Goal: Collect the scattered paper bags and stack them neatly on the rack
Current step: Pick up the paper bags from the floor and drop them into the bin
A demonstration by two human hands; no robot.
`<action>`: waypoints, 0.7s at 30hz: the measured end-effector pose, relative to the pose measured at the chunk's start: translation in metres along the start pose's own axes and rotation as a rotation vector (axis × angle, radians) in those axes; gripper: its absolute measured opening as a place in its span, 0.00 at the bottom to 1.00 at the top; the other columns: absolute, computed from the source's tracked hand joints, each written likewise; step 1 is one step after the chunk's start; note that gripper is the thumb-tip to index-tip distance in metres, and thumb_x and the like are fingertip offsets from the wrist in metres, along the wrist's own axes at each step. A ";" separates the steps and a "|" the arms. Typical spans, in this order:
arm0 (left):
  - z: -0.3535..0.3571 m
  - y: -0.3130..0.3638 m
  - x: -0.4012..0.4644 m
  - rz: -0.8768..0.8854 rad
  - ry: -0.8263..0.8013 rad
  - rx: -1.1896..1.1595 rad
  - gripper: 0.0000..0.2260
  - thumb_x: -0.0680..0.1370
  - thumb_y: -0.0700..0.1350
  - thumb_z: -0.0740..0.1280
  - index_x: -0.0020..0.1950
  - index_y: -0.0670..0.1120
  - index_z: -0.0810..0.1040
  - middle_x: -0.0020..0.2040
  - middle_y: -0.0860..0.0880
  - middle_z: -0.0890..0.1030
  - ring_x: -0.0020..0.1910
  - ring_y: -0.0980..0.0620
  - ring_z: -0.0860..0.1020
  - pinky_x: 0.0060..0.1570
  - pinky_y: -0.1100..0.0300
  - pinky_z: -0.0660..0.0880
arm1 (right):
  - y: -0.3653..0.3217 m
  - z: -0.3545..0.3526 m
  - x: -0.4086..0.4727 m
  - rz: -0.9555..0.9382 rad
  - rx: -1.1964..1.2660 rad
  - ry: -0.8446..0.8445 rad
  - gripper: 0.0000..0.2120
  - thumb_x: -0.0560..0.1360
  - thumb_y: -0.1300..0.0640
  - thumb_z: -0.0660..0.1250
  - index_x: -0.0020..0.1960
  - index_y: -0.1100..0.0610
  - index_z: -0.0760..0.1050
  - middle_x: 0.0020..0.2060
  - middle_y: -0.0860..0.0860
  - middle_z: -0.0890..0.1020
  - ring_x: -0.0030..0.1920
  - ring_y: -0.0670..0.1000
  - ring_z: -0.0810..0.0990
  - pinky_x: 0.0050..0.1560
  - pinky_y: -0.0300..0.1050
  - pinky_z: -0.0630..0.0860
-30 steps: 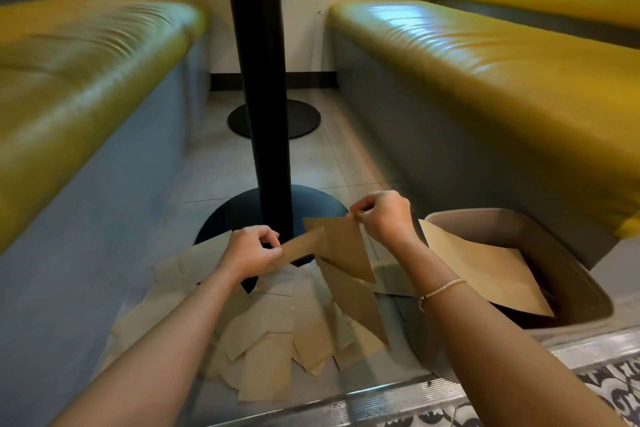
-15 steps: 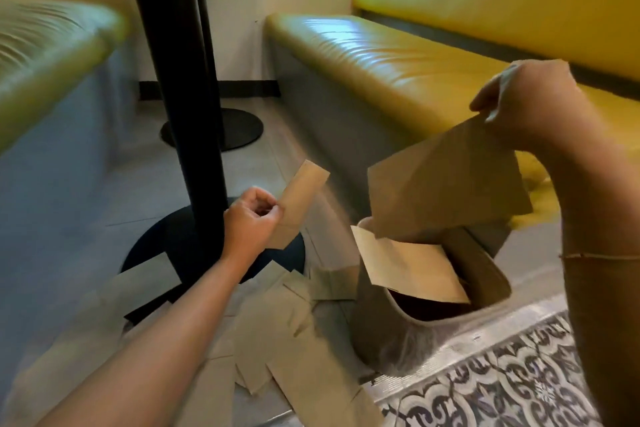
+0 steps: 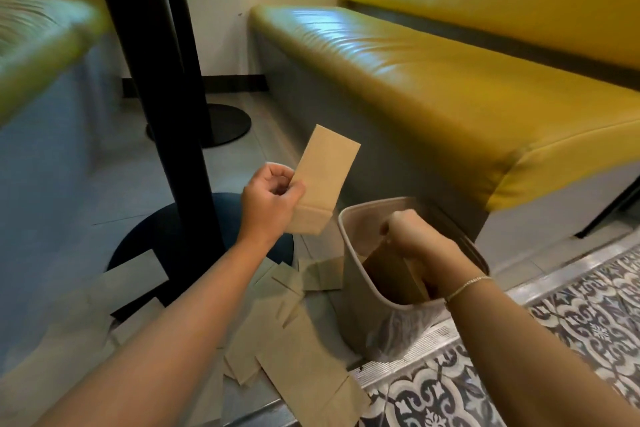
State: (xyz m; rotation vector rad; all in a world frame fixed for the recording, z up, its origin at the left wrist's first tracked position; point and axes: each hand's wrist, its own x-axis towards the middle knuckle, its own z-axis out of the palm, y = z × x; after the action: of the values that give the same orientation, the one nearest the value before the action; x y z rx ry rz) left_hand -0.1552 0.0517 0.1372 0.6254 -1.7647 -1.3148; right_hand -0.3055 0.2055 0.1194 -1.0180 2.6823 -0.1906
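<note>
Collecting step: right hand (image 3: pixel 414 236) inside beige bin (image 3: pixel 349 274), fingers curled on brown bag (image 3: pixel 391 276) standing in it. Left hand (image 3: pixel 268 199) pinches flat paper bag (image 3: pixel 320 185) just left of bin. Loose bags (image 3: pixel 298 354) on floor left of bin. Next, likely: release, drop left bag in.

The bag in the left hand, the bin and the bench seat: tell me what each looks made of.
Bag in the left hand: thin matte brown kraft paper, flat, with a creased fold near its bottom.
Bin: probably plastic; smooth beige wall, thin rounded rim.
Bench seat: yellow leather or vinyl, which one unclear; glossy highlights, soft wrinkles and a stitched front edge.
</note>
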 end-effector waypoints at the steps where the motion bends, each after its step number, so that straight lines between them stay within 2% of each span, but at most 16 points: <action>1: 0.002 0.001 -0.001 -0.002 -0.008 -0.015 0.11 0.72 0.39 0.70 0.39 0.52 0.71 0.39 0.53 0.79 0.40 0.56 0.77 0.37 0.68 0.70 | 0.004 0.001 0.000 0.000 0.013 -0.016 0.07 0.75 0.62 0.66 0.52 0.57 0.78 0.50 0.53 0.80 0.44 0.49 0.78 0.42 0.39 0.75; 3: 0.007 0.003 -0.002 -0.008 -0.018 -0.035 0.11 0.73 0.39 0.69 0.39 0.53 0.71 0.40 0.53 0.79 0.42 0.55 0.77 0.37 0.65 0.70 | 0.011 -0.006 0.002 0.004 0.025 0.019 0.10 0.75 0.56 0.68 0.55 0.56 0.78 0.52 0.53 0.81 0.45 0.49 0.77 0.43 0.39 0.73; 5: 0.015 0.009 -0.003 -0.021 -0.043 -0.060 0.11 0.73 0.40 0.69 0.40 0.54 0.70 0.42 0.53 0.79 0.44 0.54 0.77 0.36 0.65 0.70 | 0.011 -0.025 0.002 0.012 0.112 0.110 0.19 0.73 0.53 0.70 0.63 0.55 0.74 0.58 0.53 0.79 0.52 0.51 0.78 0.50 0.42 0.75; 7: 0.025 0.015 -0.004 -0.015 -0.098 -0.089 0.10 0.74 0.40 0.68 0.41 0.54 0.70 0.44 0.52 0.79 0.45 0.54 0.77 0.36 0.66 0.70 | 0.006 -0.052 -0.007 -0.025 0.419 0.170 0.33 0.70 0.55 0.73 0.72 0.53 0.63 0.64 0.53 0.73 0.59 0.52 0.75 0.57 0.45 0.73; 8: 0.029 0.018 -0.005 -0.003 -0.137 -0.090 0.10 0.74 0.41 0.68 0.41 0.54 0.70 0.44 0.52 0.79 0.45 0.55 0.77 0.36 0.67 0.71 | 0.002 -0.066 -0.014 -0.075 0.627 0.210 0.38 0.69 0.59 0.74 0.74 0.52 0.59 0.64 0.53 0.72 0.59 0.52 0.75 0.57 0.45 0.74; 10: 0.039 0.022 -0.006 0.034 -0.231 -0.063 0.10 0.74 0.42 0.69 0.42 0.55 0.70 0.44 0.53 0.80 0.44 0.57 0.78 0.35 0.70 0.74 | -0.003 -0.091 -0.031 -0.181 0.911 0.302 0.37 0.69 0.66 0.72 0.73 0.52 0.61 0.60 0.52 0.73 0.52 0.50 0.76 0.52 0.42 0.76; 11: 0.043 0.023 -0.007 0.056 -0.283 -0.045 0.09 0.74 0.42 0.69 0.43 0.54 0.71 0.43 0.54 0.80 0.43 0.58 0.78 0.36 0.71 0.75 | -0.004 -0.100 -0.038 -0.213 0.928 0.324 0.33 0.69 0.68 0.71 0.70 0.52 0.65 0.56 0.51 0.75 0.48 0.48 0.76 0.48 0.39 0.77; 13: 0.052 0.025 -0.009 0.082 -0.392 -0.014 0.07 0.74 0.42 0.70 0.45 0.52 0.73 0.43 0.54 0.80 0.43 0.58 0.80 0.41 0.68 0.77 | -0.005 -0.113 -0.048 -0.251 0.783 0.300 0.20 0.70 0.66 0.71 0.59 0.53 0.75 0.48 0.52 0.80 0.45 0.49 0.77 0.44 0.39 0.79; 15: 0.059 0.027 -0.011 0.060 -0.505 0.022 0.08 0.74 0.43 0.70 0.50 0.50 0.74 0.46 0.54 0.81 0.46 0.59 0.80 0.44 0.67 0.78 | -0.004 -0.115 -0.048 -0.216 0.513 0.289 0.09 0.72 0.64 0.70 0.50 0.55 0.80 0.45 0.55 0.83 0.45 0.50 0.78 0.51 0.48 0.79; 16: 0.062 0.026 -0.012 0.040 -0.548 0.051 0.11 0.74 0.44 0.70 0.54 0.50 0.74 0.49 0.55 0.80 0.48 0.61 0.79 0.46 0.70 0.76 | -0.002 -0.114 -0.044 -0.171 0.379 0.298 0.08 0.73 0.64 0.68 0.50 0.56 0.81 0.46 0.55 0.83 0.46 0.50 0.79 0.52 0.49 0.78; 18: 0.063 0.018 -0.012 0.072 -0.534 0.168 0.15 0.74 0.46 0.70 0.60 0.49 0.73 0.56 0.54 0.78 0.54 0.60 0.76 0.49 0.74 0.71 | 0.000 -0.104 -0.038 -0.069 0.179 0.280 0.09 0.75 0.63 0.66 0.53 0.56 0.81 0.48 0.54 0.82 0.47 0.50 0.77 0.49 0.45 0.76; 21: 0.051 -0.006 -0.016 0.123 -0.360 0.253 0.14 0.75 0.45 0.69 0.59 0.46 0.74 0.55 0.52 0.78 0.53 0.60 0.75 0.48 0.75 0.69 | 0.002 -0.077 -0.030 -0.007 0.111 0.161 0.11 0.74 0.58 0.69 0.57 0.54 0.78 0.52 0.52 0.80 0.47 0.49 0.76 0.43 0.40 0.72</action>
State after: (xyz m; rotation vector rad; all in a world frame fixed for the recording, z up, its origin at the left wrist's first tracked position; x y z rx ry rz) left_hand -0.1899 0.0893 0.1204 0.4249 -2.2497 -1.1822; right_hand -0.3077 0.2291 0.1983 -1.0181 2.7748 -0.4347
